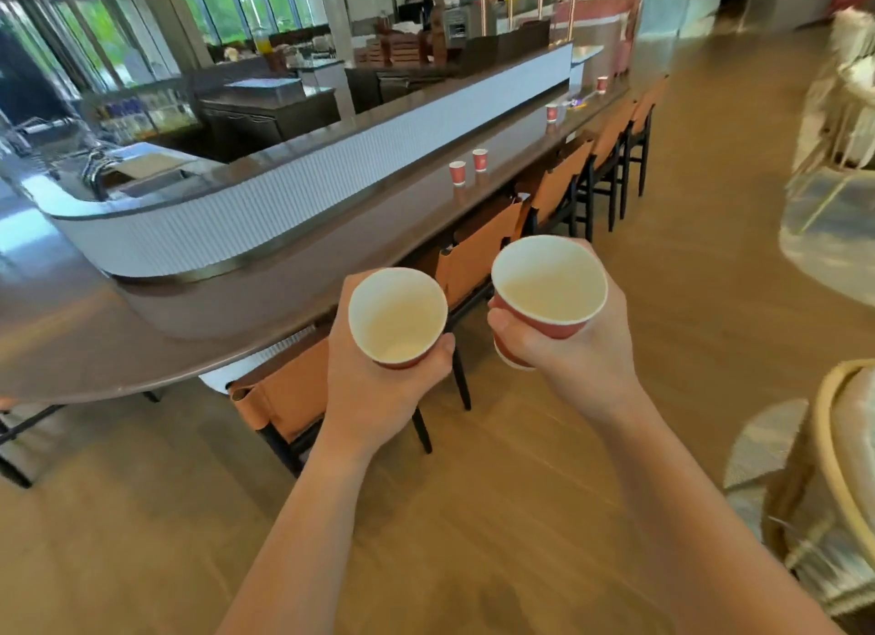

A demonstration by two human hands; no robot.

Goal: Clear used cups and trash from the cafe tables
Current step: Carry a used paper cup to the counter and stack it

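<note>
My left hand (pixel 379 388) grips a red paper cup (pixel 397 315) with a white inside, held upright over the floor beside the counter. My right hand (pixel 575 355) grips another red paper cup (pixel 549 286); a second cup bottom shows under it at my fingers, so it looks stacked. Both cups look empty. On the long brown counter (pixel 303 293) further off stand two red cups close together (pixel 458 172) (pixel 480 159), then one cup (pixel 551 112) beside a small purple wrapper (pixel 578 102), and one more cup (pixel 602 84) at the far end.
Tan leather chairs with black legs (pixel 478 256) line the counter's near side. A white ribbed bar front (pixel 284 203) runs behind the countertop. A wicker chair (pixel 838 469) stands at my right. Wooden floor (pixel 686 279) stretches to the right of the chairs.
</note>
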